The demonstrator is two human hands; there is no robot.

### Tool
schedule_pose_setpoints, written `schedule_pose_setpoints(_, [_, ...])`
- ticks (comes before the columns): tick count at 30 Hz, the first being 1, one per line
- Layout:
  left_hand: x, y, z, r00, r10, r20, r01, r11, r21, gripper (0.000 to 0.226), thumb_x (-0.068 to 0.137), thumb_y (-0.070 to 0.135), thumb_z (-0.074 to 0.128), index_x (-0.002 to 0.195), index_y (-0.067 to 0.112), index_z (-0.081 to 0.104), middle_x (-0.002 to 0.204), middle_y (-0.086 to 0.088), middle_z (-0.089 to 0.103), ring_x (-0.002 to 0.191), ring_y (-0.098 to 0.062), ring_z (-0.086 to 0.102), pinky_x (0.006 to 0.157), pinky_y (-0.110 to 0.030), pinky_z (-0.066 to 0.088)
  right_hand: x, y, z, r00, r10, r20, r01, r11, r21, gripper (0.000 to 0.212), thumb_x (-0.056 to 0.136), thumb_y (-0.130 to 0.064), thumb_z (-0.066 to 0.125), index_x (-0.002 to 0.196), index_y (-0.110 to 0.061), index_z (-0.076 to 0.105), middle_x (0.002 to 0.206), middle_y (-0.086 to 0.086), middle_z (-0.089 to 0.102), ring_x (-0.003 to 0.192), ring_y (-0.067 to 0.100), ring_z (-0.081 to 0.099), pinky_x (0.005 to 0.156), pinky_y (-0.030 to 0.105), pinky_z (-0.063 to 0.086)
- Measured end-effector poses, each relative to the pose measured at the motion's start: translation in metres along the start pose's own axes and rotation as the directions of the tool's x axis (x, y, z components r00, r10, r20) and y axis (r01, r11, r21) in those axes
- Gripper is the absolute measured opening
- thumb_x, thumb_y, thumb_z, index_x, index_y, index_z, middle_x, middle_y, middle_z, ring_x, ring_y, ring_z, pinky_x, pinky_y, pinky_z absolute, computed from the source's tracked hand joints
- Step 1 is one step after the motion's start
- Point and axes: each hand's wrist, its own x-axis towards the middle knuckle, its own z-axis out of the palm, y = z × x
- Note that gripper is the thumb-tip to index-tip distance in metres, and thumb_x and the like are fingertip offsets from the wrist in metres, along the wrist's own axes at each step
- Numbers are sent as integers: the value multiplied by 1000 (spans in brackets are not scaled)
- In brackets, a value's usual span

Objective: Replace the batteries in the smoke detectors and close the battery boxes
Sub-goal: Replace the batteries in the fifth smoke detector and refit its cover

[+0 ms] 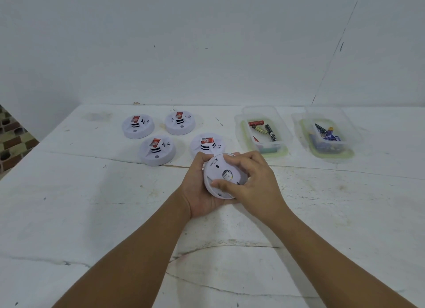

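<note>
the left hand (pixel 200 188) cups a white smoke detector (pixel 222 174) from below while the right hand (pixel 253 183) grips its upturned back.

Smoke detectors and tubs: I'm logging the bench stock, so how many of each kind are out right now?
Smoke detectors on the table: 4
Smoke detector held in the left hand and right hand: 1
Clear plastic tubs with batteries: 2
Total: 7
</note>
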Motion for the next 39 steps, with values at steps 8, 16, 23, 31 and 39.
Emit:
schedule_pose_setpoints(8, [-1, 0, -1, 1000, -17, -5, 17, 1000, 15, 50, 89, 42, 55, 124, 8, 65, 125, -18, 66, 109, -32, 66, 90, -44, 57, 7, -7, -6, 998, 26, 59, -22, 998, -66, 60, 61, -48, 97, 114, -43, 69, 108, -15, 54, 108, 2, 58, 97, 30, 51])
schedule_pose_setpoints(16, [-1, 1, 0, 999, -21, -24, 23, 998, 60, 50, 89, 43, 56, 128, 10, 61, 125, -13, 64, 111, -29, 63, 95, -44, 52, 9, -13, -7, 995, 92, 30, -86, 984, -156, 55, 61, -60, 91, 108, -42, 68, 98, -18, 55, 96, -10, 54, 92, 33, 51])
schedule_pose_setpoints(23, [-1, 0, -1, 1000, -3, -29, 5, 998, 69, 50, 89, 44, 52, 119, 8, 68, 118, -17, 67, 105, -31, 65, 90, -45, 53, 10, -14, -10, 992, 71, 105, -48, 977, -209, 59, 62, -63, 89, 114, -48, 66, 106, -19, 56, 103, -7, 55, 106, 47, 43])
schedule_pose_setpoints(31, [0, 0, 1, 999, -28, -21, 29, 999, 43, 49, 93, 44, 50, 123, 8, 66, 123, -16, 66, 111, -31, 63, 92, -48, 54, 8, -15, -10, 996, 94, 4, -91, 967, -237, 61, 61, -66, 88, 114, -44, 67, 97, -21, 57, 95, -22, 50, 99, 36, 47])
schedule_pose_setpoints(39, [-1, 0, 2, 1000, -19, 9, 20, 999, -45, 53, 97, 43, 42, 122, 5, 69, 123, -19, 67, 103, -36, 68, 80, -45, 58, 8, -11, -29, 977, 52, 205, 17, 947, -320, 71, 69, -63, 86, 132, -54, 55, 111, -23, 54, 108, -7, 52, 106, 32, 18])
